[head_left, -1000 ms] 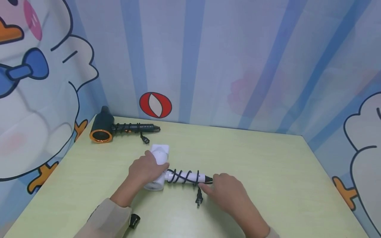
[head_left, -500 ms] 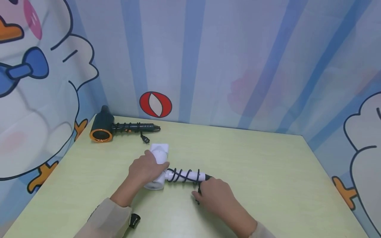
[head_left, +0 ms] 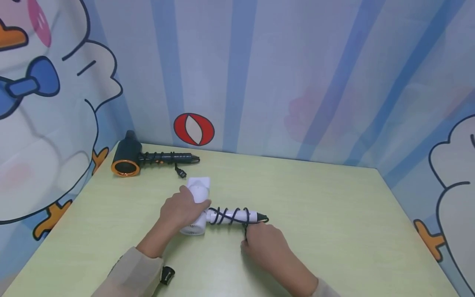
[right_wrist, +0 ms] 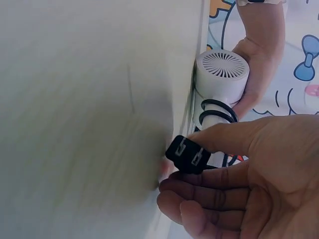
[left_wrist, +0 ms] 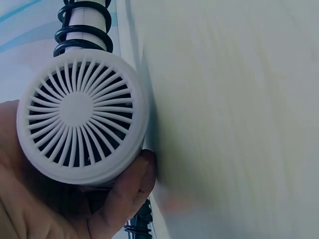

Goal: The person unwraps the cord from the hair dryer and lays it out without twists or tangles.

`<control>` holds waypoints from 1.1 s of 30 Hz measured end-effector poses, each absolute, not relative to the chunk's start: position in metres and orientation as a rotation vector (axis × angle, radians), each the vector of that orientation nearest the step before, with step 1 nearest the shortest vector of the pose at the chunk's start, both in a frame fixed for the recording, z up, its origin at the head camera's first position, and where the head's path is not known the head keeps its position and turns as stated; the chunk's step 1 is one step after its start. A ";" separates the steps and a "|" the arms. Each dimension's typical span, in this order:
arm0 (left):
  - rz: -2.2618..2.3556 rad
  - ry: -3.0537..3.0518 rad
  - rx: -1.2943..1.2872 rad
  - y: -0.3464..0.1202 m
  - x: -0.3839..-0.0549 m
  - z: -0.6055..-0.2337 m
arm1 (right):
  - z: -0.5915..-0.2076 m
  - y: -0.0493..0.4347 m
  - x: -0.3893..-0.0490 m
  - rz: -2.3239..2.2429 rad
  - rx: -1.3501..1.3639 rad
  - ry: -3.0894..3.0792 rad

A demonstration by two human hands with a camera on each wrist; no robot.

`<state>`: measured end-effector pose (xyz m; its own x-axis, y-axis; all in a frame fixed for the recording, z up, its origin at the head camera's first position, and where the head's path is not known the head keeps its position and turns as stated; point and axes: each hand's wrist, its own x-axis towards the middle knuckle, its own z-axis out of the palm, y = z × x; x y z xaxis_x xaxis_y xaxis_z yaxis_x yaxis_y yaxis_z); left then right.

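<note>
A white hair dryer (head_left: 199,191) lies on the table, its handle pointing right with a black cord (left_wrist: 83,31) wound round it. My left hand (head_left: 179,212) grips the barrel; in the left wrist view the vented round end (left_wrist: 77,108) faces the camera and fingers curl round it. Just below the handle's end is my right hand (head_left: 268,247). It pinches the black two-prong plug (right_wrist: 188,155) between thumb and forefinger, as the right wrist view shows; the head view hides the plug behind the hand.
A dark hair dryer with an orange rim (head_left: 127,159) lies at the back left of the pale table (head_left: 315,206), its cord wrapped round its handle. Close to the left sleeve sits a small black piece (head_left: 168,275). Printed fabric walls (head_left: 267,74) stand behind and at the sides.
My right hand has moved from the cord end of the handle down and left to the hanging plug, and now pinches it. My left hand keeps its grip on the white hair dryer.
</note>
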<state>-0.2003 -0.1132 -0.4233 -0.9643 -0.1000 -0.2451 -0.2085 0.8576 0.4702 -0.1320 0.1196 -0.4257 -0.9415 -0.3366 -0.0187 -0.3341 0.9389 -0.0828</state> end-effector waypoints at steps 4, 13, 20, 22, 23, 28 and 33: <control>0.813 2.820 -0.230 -0.115 -0.199 -0.422 | -0.428 0.121 -0.131 -0.160 -0.510 3.097; 0.935 2.793 -0.239 -0.118 -0.196 -0.417 | -0.427 0.128 -0.133 -0.346 -0.441 3.092; 0.984 2.772 -0.262 -0.118 -0.195 -0.413 | -0.425 0.134 -0.138 -0.435 -0.457 3.062; 0.999 2.769 -0.261 -0.118 -0.194 -0.411 | -0.426 0.135 -0.139 -0.452 -0.497 3.064; 1.006 2.768 -0.260 -0.118 -0.194 -0.410 | -0.426 0.136 -0.140 -0.456 -0.524 3.070; 1.048 2.760 -0.239 -0.119 -0.191 -0.406 | -0.430 0.140 -0.142 -0.387 -0.632 3.093; 1.076 2.745 -0.237 -0.118 -0.188 -0.402 | -0.435 0.147 -0.146 -0.287 -0.750 3.100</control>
